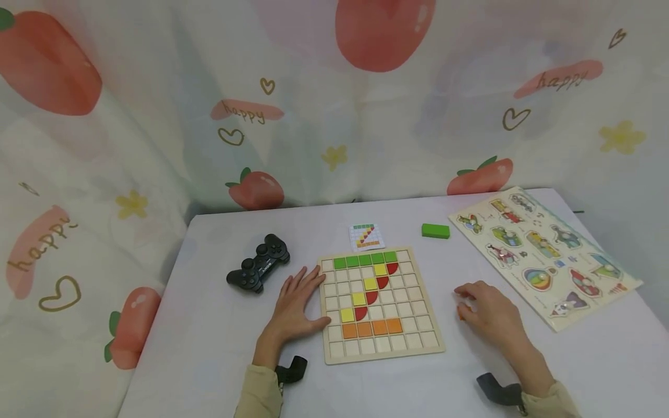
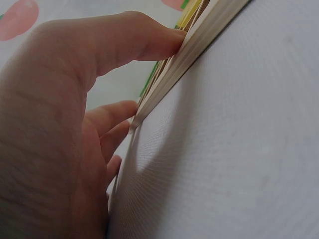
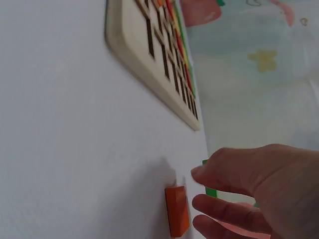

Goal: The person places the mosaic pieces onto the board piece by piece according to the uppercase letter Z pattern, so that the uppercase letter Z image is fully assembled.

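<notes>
A wooden grid board (image 1: pixel 385 357) lies on the table, with green, yellow, red and orange pieces in some of its squares. My left hand (image 1: pixel 297 307) is spread along its left edge; in the left wrist view the thumb (image 2: pixel 162 46) rests on the rim and fingertips touch the side. Right of the board, my right hand (image 1: pixel 490 313) hovers low with fingers loosely bent. Just beyond its fingertips an orange block (image 3: pixel 177 211) stands on the table, partly covered by the thumb in the head view. Visible space separates thumb and fingers from the block.
Behind the board lies a small pattern card (image 1: pixel 366 237), with a green block (image 1: pixel 435 231) to its right. A black game controller (image 1: pixel 260 263) sits at the left. A picture puzzle board (image 1: pixel 540 302) covers the right side. A printed curtain (image 1: pixel 303 174) hangs behind the table.
</notes>
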The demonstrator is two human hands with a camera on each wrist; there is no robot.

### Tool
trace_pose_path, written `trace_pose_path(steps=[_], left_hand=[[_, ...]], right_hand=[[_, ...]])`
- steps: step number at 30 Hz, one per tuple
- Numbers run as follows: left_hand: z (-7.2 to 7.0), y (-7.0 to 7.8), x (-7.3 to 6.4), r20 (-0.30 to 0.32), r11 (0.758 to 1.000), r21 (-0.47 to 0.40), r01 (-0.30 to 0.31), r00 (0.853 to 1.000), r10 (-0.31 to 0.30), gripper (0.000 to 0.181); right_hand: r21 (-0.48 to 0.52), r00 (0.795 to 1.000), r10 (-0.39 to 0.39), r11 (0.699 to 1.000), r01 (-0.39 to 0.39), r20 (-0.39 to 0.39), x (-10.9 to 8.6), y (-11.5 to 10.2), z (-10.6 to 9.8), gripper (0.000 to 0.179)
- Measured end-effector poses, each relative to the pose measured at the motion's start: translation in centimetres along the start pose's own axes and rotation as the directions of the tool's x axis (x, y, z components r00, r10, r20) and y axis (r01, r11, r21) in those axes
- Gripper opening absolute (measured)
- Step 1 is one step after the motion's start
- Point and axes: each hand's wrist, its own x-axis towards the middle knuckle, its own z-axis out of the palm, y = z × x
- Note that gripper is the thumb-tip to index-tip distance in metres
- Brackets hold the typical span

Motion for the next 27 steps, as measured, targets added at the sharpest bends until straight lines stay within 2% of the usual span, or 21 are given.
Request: trace_pose_path(steps=[3, 5, 9, 14, 16, 18, 21, 24, 27], left_hand=[[0.1, -0.1, 0.1, 0.004, 1.000, -0.001, -0.005, 1.000, 0.005, 0.090], [0.1, -0.2, 0.1, 0.002, 1.000, -0.003, -0.005, 1.000, 0.005, 0.090], [0.0, -0.2, 0.0, -0.007, 1.000, -0.003, 0.003, 1.000, -0.003, 0.091], [-0.1, -0.1, 0.0, 0.008, 1.000, -0.011, -0.001, 1.000, 0.001, 0.091], [0.0, -0.1, 0.0, 0.018, 1.000, 0.000, 0.010, 1.000, -0.010, 0.092], [-0.2, 0.0, 0.0, 0.021, 1.000, 0.007, 0.016, 1.000, -0.016, 0.092], [-0.3, 0.0, 0.0, 0.017, 1.000, 0.007, 0.022, 1.000, -0.022, 0.092], [-0.3, -0.1, 0.0, 0.017, 1.000, 0.011, 0.025, 1.000, -0.025, 0.092], [-0.1, 0.0, 0.0, 0.016, 1.000, -0.001, 0.021, 1.000, -0.021, 0.092]], right_hand=[[0.027, 1.000, 0.006, 1.000, -0.006, 0.021, -0.2, -0.5, 0.2, 0.030], [0.055, 0.998, 0.002, 0.998, -0.005, 0.061, -0.5, -0.4, 0.1, 0.032], [0.110, 0.991, -0.060, 0.993, 0.047, 0.123, -1.0, 0.1, 0.1, 0.032], [0.113, 0.994, -0.083, 0.991, 0.074, 0.072, -1.3, 0.8, 0.2, 0.030], [0.122, 0.991, -0.129, 0.985, 0.126, 0.025, -1.1, 0.8, 0.4, 0.030], [0.156, 0.977, -0.210, 0.964, 0.214, -0.038, -0.6, 0.3, 0.7, 0.032], [0.259, 0.935, -0.347, 0.899, 0.354, -0.074, 0.4, -1.4, 1.5, 0.035], [0.362, 0.899, -0.439, 0.838, 0.408, 0.002, 1.2, -3.3, 2.1, 0.033], [0.405, 0.866, -0.488, 0.816, 0.412, 0.103, 1.7, -4.3, 2.6, 0.030]])
